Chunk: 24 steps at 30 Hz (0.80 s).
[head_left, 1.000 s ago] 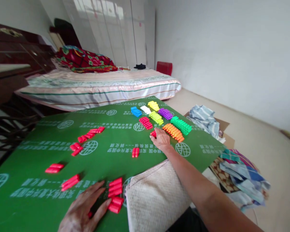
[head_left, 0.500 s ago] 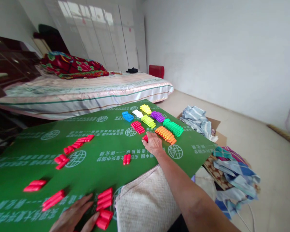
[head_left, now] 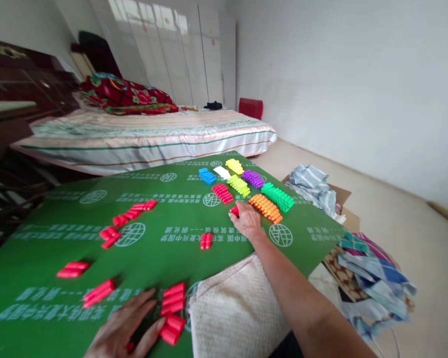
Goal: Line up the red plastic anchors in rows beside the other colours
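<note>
1. The small red piece (head_left: 234, 211) is on the green board (head_left: 194, 273), at the fingertips of the right hand (head_left: 247, 220), on its ten o'clock side (twelve is the top of the view). The thumb and forefinger seem closed upon it; the fingers cover much of it, so I cannot tell its long axis.
2. The right hand is much nearer to this piece. From this hand, the red row (head_left: 222, 194) lies at eleven o'clock, the orange row (head_left: 266, 208) at two o'clock.
3. The red pair (head_left: 206, 241) lies at eight o'clock from the same hand, its long axis running about twelve to six.
4. The left hand (head_left: 125, 323) rests low on the board, its thumb and fingers spread apart. The thumb meets the lower red tubes (head_left: 172, 329); the upper red tubes (head_left: 172, 298) lie just beyond them, towards twelve o'clock.
5. Farther out, at two o'clock from the right hand, a cardboard box (head_left: 340, 194) on the floor holds crumpled striped cloth (head_left: 309, 180).
</note>
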Tool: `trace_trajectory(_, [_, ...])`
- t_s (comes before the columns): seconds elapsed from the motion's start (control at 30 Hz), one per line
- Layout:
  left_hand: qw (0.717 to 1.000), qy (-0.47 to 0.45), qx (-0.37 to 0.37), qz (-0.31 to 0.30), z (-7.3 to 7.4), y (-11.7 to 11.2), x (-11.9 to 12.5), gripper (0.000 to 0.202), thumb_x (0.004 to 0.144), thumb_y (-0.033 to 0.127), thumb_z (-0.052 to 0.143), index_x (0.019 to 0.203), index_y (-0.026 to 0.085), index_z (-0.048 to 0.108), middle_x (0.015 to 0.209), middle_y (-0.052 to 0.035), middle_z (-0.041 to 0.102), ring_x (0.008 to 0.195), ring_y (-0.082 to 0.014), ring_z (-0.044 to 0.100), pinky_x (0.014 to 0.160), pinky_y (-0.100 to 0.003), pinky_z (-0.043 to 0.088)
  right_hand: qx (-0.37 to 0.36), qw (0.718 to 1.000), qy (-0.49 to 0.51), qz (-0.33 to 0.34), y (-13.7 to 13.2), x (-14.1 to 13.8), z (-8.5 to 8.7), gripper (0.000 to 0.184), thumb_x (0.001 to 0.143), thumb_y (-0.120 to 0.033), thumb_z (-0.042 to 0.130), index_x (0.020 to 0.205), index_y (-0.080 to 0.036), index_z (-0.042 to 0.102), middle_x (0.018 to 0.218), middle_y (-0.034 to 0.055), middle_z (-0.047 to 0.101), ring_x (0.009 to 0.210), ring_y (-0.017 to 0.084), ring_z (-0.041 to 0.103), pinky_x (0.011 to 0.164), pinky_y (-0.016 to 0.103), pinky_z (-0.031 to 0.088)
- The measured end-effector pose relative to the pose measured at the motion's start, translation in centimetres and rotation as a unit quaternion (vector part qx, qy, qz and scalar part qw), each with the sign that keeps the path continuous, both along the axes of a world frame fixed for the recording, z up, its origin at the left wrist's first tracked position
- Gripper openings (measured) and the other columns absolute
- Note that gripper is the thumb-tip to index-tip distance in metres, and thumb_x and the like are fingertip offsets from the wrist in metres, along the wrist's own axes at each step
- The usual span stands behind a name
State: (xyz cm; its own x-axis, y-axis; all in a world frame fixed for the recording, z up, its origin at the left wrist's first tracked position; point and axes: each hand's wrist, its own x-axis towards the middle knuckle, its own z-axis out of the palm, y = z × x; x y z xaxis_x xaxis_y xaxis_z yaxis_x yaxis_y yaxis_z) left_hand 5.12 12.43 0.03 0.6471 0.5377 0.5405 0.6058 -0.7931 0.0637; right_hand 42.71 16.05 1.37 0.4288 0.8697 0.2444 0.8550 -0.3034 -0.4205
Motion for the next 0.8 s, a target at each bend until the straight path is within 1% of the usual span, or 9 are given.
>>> trace_trajectory(0.1, [1.000, -0.001, 0.006, 0.000, 1.4, -0.9, 0.7, 0.041, 0.088, 0.061, 0.047, 0.110, 0.029, 0.062, 0.119, 0.0002, 0.063, 0.100, -0.0208, 0.065, 0.082, -0.033, 0.060, 0.004, 1.000, 0.000, -0.006, -0.3, 0.0, -0.2, 0.048, 0.090, -0.044, 0.048, 0.132, -0.020, 0.051, 0.128, 0.0090, 0.060, 0.118, 0.021, 0.052, 0.095, 0.033, 0.043])
trace_trajectory(0.17, [1.000, 0.005, 0.000, 0.004, 2.0, -1.5, 1.0, 0.041, 0.088, 0.060, 0.049, 0.108, 0.027, 0.063, 0.119, -0.0004, 0.063, 0.102, -0.0202, 0.064, 0.084, -0.031, 0.058, 0.003, 1.000, -0.004, -0.011, -0.6, 0.0, -0.2, 0.048, 0.090, -0.044, 0.048, 0.132, -0.020, 0.052, 0.128, 0.0081, 0.060, 0.117, 0.021, 0.053, 0.095, 0.032, 0.043])
trace_trajectory(0.27, [1.000, 0.008, -0.014, 0.013, 2.5, -2.3, 1.3, 0.040, 0.089, 0.058, 0.050, 0.106, 0.024, 0.064, 0.119, -0.0028, 0.063, 0.105, -0.0197, 0.063, 0.086, -0.029, 0.057, -0.007, 1.000, -0.014, -0.014, -0.9, 0.0, -0.4, 0.049, 0.090, -0.044, 0.047, 0.132, -0.020, 0.052, 0.128, 0.0080, 0.061, 0.118, 0.021, 0.054, 0.094, 0.032, 0.044])
trace_trajectory(0.37, [0.999, 0.011, -0.025, 0.025, 2.7, -3.0, 1.5, 0.039, 0.090, 0.055, 0.050, 0.107, 0.024, 0.063, 0.118, -0.0035, 0.063, 0.106, -0.0199, 0.062, 0.087, -0.031, 0.057, -0.010, 1.000, -0.021, -0.008, -1.0, 0.1, -0.6, 0.050, 0.090, -0.043, 0.047, 0.133, -0.017, 0.052, 0.131, 0.0090, 0.060, 0.119, 0.022, 0.053, 0.095, 0.033, 0.044])
trace_trajectory(0.53, [0.997, -0.002, -0.065, 0.029, 2.9, -3.6, 1.6, 0.035, 0.090, 0.051, 0.052, 0.109, 0.023, 0.062, 0.120, -0.0049, 0.062, 0.108, -0.0214, 0.061, 0.089, -0.035, 0.057, -0.011, 0.999, -0.028, -0.014, -1.2, 0.1, -1.0, 0.050, 0.091, -0.044, 0.046, 0.132, -0.017, 0.053, 0.129, 0.0097, 0.061, 0.117, 0.023, 0.055, 0.092, 0.034, 0.045])
trace_trajectory(0.8, [0.994, -0.013, -0.102, 0.036, 2.0, -3.8, 1.5, 0.031, 0.092, 0.047, 0.051, 0.110, 0.023, 0.060, 0.123, -0.0039, 0.061, 0.114, -0.0212, 0.057, 0.093, -0.039, 0.056, -0.017, 0.999, -0.041, -0.012, -1.5, 0.5, -1.3, 0.053, 0.090, -0.048, 0.043, 0.132, -0.017, 0.053, 0.129, 0.0095, 0.061, 0.115, 0.024, 0.056, 0.090, 0.034, 0.047])
